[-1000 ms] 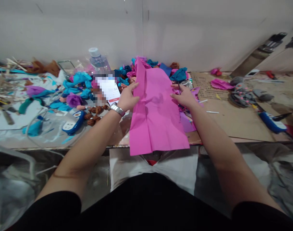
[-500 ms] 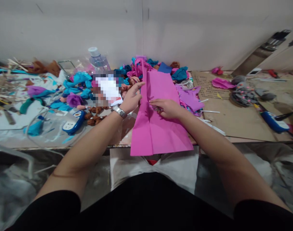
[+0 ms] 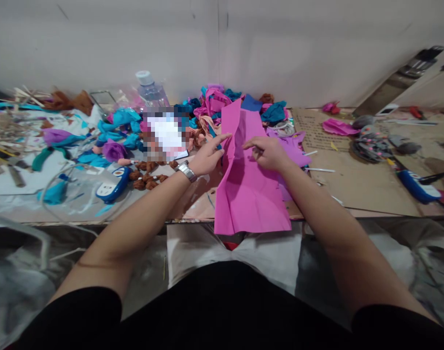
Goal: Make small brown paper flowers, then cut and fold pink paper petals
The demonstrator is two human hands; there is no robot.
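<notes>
Now left hand (image 3: pixel 206 159) outstretched on pink paper (image 3: pixel 251 199) — right hand (image 3: pixel 267 152) pinching fold.

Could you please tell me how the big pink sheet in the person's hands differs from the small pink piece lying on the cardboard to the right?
The big pink sheet is far larger than the small pink piece. The sheet is creased lengthwise and overhangs the table edge; the piece lies crumpled, wholly on the cardboard. The left hand and right hand touch the sheet; nothing touches the piece. Both look the same bright pink.
</notes>
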